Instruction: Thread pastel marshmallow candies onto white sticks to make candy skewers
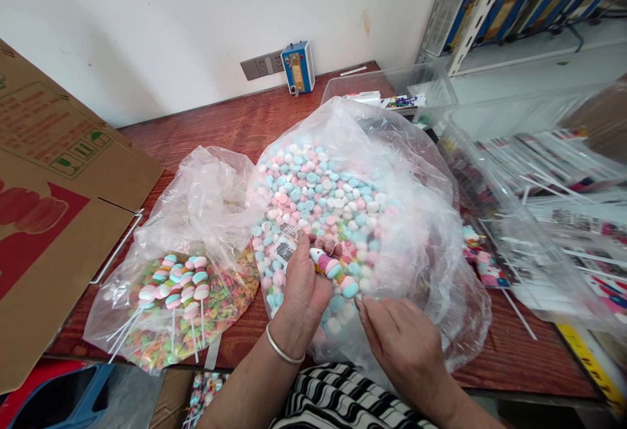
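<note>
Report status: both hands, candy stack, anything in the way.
Left hand holding candy stack, upper end in printed wrapper. Right hand at lower end, grip unclear. Plastic bag beneath; no obstruction seen.

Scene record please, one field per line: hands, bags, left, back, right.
left_hand: left hand holds marshmallow skewer and printed wrapper
right_hand: right hand, fingertips by the skewer's near end; grip unclear
large_bag: clear bag, pastel candies inside
small_bag: smaller bag, other skewers on top
left: cardboard box
back: blue device by wall
right: clear bins, wrappers inside
</note>
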### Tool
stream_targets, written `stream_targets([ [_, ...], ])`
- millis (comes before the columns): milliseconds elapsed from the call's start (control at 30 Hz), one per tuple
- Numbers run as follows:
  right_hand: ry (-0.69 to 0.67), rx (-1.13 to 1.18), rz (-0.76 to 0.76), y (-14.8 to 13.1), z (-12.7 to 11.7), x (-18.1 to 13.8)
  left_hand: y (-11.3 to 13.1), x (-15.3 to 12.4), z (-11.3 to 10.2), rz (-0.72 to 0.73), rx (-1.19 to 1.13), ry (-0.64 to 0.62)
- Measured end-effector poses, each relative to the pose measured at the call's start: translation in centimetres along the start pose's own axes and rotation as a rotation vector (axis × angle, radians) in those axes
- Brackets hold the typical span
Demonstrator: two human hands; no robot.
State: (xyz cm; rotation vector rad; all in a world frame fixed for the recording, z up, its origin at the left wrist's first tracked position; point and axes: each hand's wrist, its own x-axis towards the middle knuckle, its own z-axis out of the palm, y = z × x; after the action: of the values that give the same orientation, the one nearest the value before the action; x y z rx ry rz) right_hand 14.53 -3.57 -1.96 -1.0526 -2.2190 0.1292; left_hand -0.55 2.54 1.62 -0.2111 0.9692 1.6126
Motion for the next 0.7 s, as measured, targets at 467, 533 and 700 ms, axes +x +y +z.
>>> stream_targets([
  [467,-0.351,1.330,0.995,-0.9,-0.5,0.9,0.0,-0.5,0.1,0.028,0.002,-0.269],
  [533,-0.369,1.585,1.139,-1.2,-0.3,1.1,-0.3,-0.8,0.2,0.012,0.010,-0.305],
  [700,-0.247,1.484,1.083,-1.3,0.8,1.2,-1.5,-1.6,0.0,-0.033,0.053,-0.376],
])
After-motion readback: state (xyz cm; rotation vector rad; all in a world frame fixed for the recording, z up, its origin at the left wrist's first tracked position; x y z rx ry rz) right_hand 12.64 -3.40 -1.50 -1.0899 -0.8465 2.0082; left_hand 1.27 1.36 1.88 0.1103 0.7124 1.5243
